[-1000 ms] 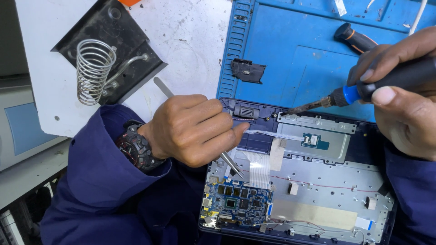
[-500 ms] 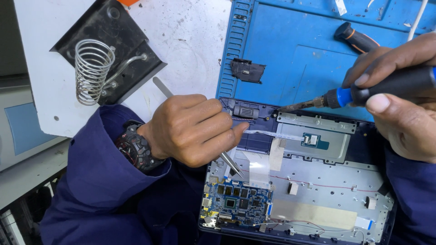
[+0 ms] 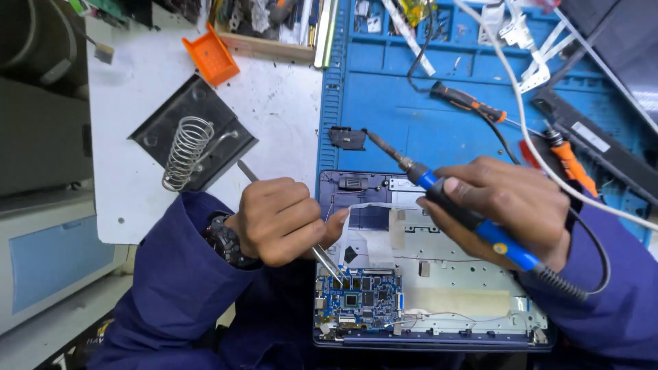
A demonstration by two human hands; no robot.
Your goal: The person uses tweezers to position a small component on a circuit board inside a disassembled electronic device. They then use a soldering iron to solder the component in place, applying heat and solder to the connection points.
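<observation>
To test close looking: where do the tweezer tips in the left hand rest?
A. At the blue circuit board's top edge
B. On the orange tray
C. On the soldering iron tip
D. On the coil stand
A: the left hand holds tweezers whose tips meet the top edge of the circuit board, away from the right hand's soldering iron.

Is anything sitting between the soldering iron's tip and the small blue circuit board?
Yes: the left hand and its metal tweezers lie partly between the blue-handled soldering iron, its tip raised over the blue mat, and the blue circuit board.
</observation>
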